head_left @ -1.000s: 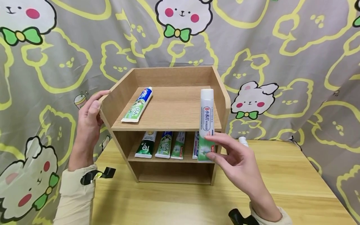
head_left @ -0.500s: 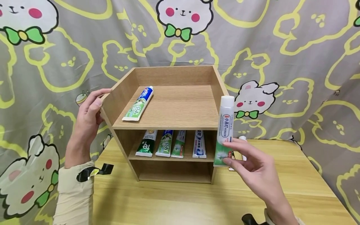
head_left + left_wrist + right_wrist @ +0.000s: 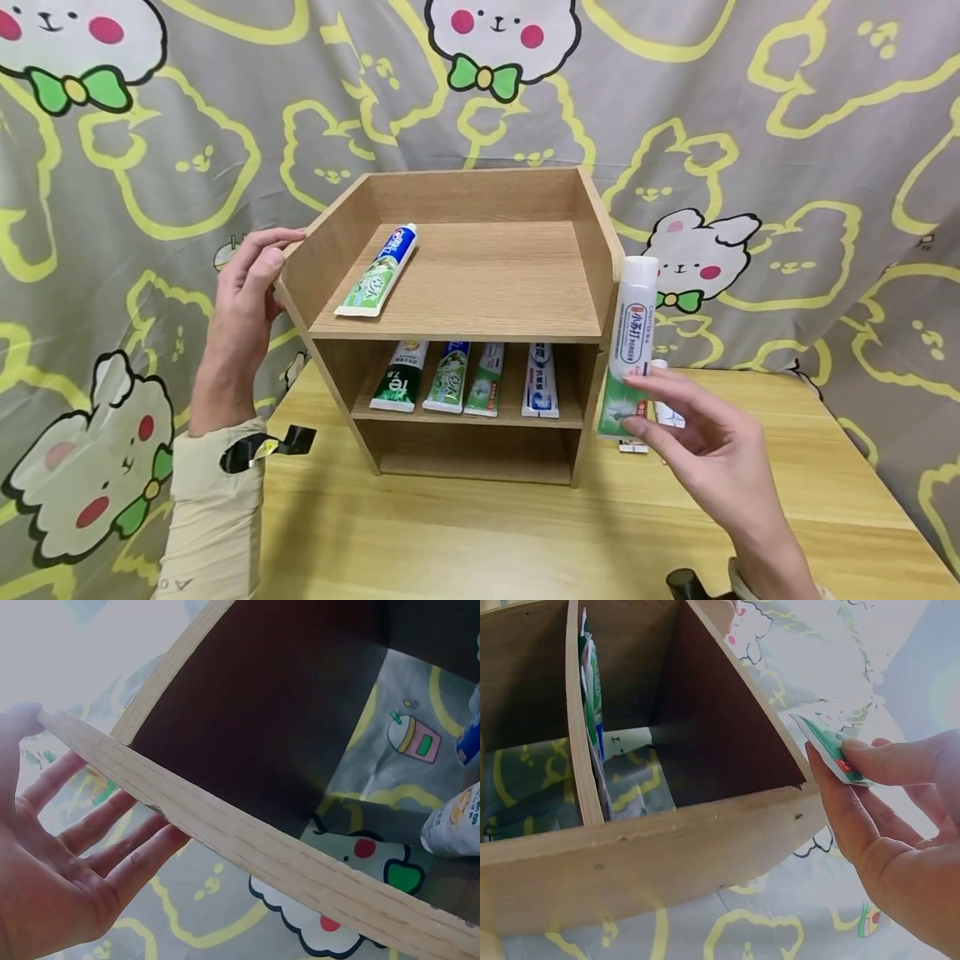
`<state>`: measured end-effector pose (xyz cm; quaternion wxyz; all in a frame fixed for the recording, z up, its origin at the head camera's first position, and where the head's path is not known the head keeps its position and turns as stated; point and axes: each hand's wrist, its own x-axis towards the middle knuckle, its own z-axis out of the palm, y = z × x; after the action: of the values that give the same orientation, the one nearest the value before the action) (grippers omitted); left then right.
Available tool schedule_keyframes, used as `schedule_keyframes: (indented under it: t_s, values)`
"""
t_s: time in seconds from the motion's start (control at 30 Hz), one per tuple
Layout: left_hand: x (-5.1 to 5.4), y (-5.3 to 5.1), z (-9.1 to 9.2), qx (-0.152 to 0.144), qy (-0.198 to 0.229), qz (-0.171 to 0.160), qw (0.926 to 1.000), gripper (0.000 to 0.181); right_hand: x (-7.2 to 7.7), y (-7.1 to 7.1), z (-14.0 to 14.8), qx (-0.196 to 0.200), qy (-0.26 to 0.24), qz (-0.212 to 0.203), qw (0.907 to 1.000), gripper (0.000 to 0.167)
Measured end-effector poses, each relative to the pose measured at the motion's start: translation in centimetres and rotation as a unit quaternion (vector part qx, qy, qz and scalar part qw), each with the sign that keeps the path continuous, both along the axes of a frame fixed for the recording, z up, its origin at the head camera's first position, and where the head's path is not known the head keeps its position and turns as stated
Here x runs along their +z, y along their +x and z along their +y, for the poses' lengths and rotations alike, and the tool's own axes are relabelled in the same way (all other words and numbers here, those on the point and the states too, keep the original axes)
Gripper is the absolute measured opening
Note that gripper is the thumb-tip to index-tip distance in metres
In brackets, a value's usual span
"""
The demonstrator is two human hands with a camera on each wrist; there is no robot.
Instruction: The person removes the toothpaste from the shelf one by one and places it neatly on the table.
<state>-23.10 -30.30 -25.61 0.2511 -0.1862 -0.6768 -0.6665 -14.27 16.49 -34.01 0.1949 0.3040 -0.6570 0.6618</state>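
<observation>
My right hand [image 3: 712, 454] pinches a white-and-green toothpaste tube [image 3: 632, 342] by its flat lower end, thumb on one side and fingers on the other. The tube is upright, cap up, just right of the wooden shelf [image 3: 480, 337]. In the right wrist view only the tube's green end [image 3: 829, 750] shows. My left hand [image 3: 243, 321] grips the shelf's left side panel near its upper front edge. The left wrist view shows the thumb and fingers of that hand [image 3: 82, 862] on opposite sides of the panel [image 3: 217, 817]. A blue-and-green toothpaste tube [image 3: 378, 271] lies on the top tier, at left.
On the middle tier lie a dark green tube [image 3: 397, 383], a blue-and-green tube [image 3: 447, 382], a green-and-white tube [image 3: 486, 385] and, farther right, a blue-and-white tube [image 3: 540, 385]. More items [image 3: 667, 414], partly hidden, are on the wooden table [image 3: 420, 537] behind my right hand. A patterned curtain [image 3: 517, 125] hangs behind.
My right hand has carried the tube rightward, from in front of the shelf to beside its right side, uncovering the blue-and-white tube. The left hand keeps its hold on the panel.
</observation>
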Motion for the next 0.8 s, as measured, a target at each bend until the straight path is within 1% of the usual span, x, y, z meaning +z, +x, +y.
schedule_keyframes:
  t_s: [0.13,0.2,0.27,0.37,0.5,0.63,0.73,0.8]
  values:
    - [-0.1,-0.1,0.3,0.006,0.021,0.005,0.9997,0.033,-0.3,-0.4,0.9,0.02,-0.019,0.021,0.9994,0.049]
    - [-0.1,-0.2,0.5,0.003,0.026,0.007,0.9996,0.033,-0.4,-0.6,1.5,0.027,-0.028,0.03,0.9988,0.049]
    - [0.0,-0.3,0.6,0.002,0.03,0.009,0.9995,0.033,-0.5,-0.7,2.2,0.025,-0.03,0.032,0.9987,0.049]
    - [0.1,-0.5,0.6,0.002,0.035,0.013,0.9993,0.034,-0.6,-0.9,3.1,0.0,-0.015,0.014,0.9998,0.049]
    - [0.0,-0.6,0.5,-0.003,0.042,0.013,0.999,0.034,-0.9,-1.5,4.2,-0.042,0.015,-0.026,0.9987,0.048]
    - [-0.2,-0.6,0.2,-0.008,0.049,0.012,0.9987,0.033,-1.4,-2.5,5.3,-0.05,0.016,-0.037,0.998,0.047]
    - [-0.3,-0.5,0.2,-0.007,0.054,0.015,0.9984,0.034,-1.8,-3.1,6.3,-0.069,0.02,-0.044,0.9964,0.045]
    - [-0.4,-0.6,0.1,-0.006,0.059,0.019,0.9981,0.034,-2.0,-3.5,6.9,-0.094,0.028,-0.052,0.9939,0.043]
